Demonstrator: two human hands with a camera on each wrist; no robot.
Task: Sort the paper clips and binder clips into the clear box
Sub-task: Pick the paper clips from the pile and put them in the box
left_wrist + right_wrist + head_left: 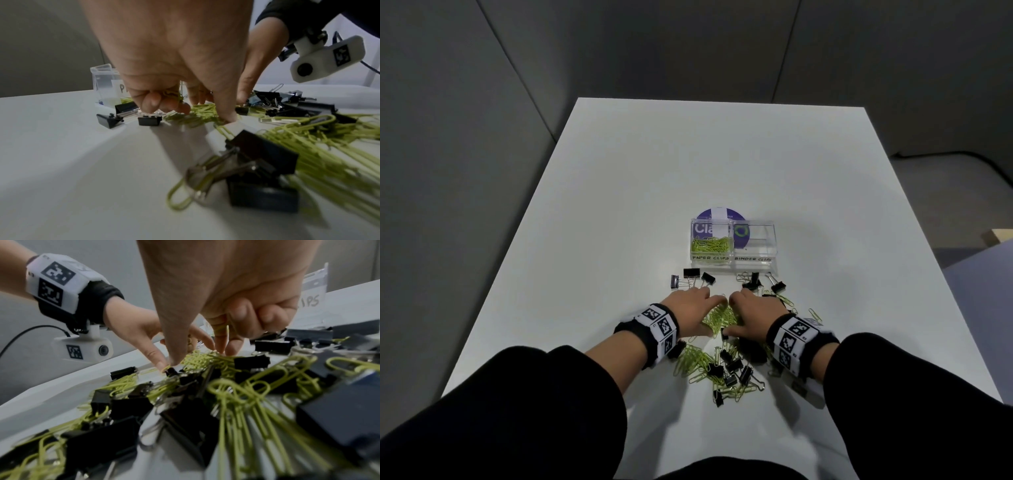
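On white table [619, 205] | clips scattered | grey wall panels [482, 102] behind

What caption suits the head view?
Both hands gather green paper clips near a half-filled clear box.

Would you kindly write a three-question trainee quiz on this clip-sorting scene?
1. True or false: the binder-clip compartment of the clear box already holds clips.
2. What colour are the paper clips in the box?
3. Which hands are gathering the paper-clip bunch: A) left hand only, B) right hand only, C) both?

Key: 1 false; 2 green; 3 C.
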